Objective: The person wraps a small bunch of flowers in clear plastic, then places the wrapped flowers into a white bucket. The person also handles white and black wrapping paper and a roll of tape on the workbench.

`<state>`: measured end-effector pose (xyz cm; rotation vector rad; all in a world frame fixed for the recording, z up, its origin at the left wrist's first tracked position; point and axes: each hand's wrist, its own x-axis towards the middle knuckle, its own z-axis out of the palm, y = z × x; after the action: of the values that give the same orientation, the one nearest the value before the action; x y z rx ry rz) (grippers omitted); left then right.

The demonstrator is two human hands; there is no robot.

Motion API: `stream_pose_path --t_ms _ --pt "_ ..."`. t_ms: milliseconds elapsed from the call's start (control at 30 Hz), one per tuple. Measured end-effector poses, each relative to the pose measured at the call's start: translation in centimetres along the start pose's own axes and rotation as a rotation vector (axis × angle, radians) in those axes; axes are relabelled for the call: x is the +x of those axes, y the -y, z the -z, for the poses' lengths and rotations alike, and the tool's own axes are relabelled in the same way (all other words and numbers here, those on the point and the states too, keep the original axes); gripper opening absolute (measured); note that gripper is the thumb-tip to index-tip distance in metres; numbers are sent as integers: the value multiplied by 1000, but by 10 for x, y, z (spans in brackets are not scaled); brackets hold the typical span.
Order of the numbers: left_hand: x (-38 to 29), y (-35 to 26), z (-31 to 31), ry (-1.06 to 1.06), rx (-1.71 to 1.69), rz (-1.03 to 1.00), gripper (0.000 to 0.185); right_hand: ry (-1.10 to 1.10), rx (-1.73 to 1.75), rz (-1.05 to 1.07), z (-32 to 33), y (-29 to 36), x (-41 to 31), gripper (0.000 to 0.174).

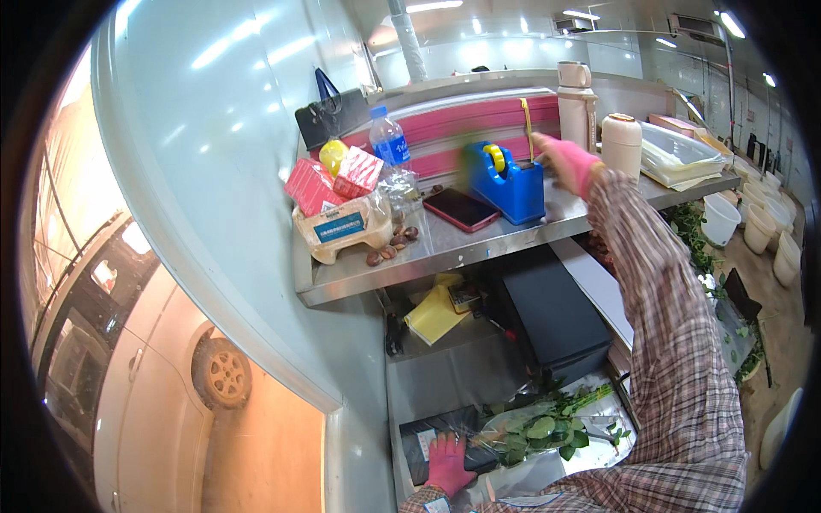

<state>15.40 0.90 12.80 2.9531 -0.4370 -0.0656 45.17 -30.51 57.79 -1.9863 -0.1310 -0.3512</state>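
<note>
My right hand [567,163], in a pink glove, reaches over the steel shelf beside a blue tape dispenser [513,192]. The hand is blurred, so whether its fingers hold anything cannot be told. The dispenser carries a roll of yellow tape [494,158]. My left hand [447,463], also pink-gloved, lies flat with spread fingers on clear plastic wrap over a dark package [417,449] bearing a white label. Right of that hand lies a bunch of leafy green stems [539,429], partly in clear film.
The upper shelf [410,266] holds a smartphone [462,210], a plastic water bottle [389,138], two pale flasks [621,144] and several nuts [391,247]. Beneath it are a black box [551,308] and yellow paper [436,314]. White buckets [720,218] stand on the floor at right; a doorway at left shows a vehicle [154,359].
</note>
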Motion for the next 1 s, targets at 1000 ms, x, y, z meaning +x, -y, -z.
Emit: stream_pose_path --t_ms 1000 --pt "-18 -17 -6 -183 -121 107 91 1169 -558 -658 -245 -270 -356 43"
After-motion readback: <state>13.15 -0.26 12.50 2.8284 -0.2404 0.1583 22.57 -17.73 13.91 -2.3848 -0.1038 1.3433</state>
